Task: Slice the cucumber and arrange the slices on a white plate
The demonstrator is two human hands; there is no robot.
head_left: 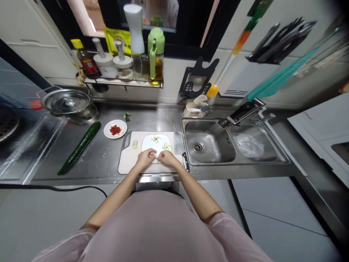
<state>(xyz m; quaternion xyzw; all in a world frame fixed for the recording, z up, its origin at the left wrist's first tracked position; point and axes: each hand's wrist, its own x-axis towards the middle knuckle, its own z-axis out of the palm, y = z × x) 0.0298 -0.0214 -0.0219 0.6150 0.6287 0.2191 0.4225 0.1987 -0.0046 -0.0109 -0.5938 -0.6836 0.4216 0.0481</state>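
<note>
A square white plate lies on the pale cutting board. Two pinwheels of thin cucumber slices, one at the back and one at the right, are laid out on it. Over the plate's near edge, my left hand and my right hand meet with fingertips pinched on a small pale cucumber slice, partly hidden by the fingers. A short row of loose cucumber slices sits on the board's left. By my right wrist is a knife with a black riveted handle.
Left of the board are a whole cucumber, a small plate of chopped red bits, green scraps and a lidded steel pot. A double sink is at right. Bottles and jars stand on a rack behind.
</note>
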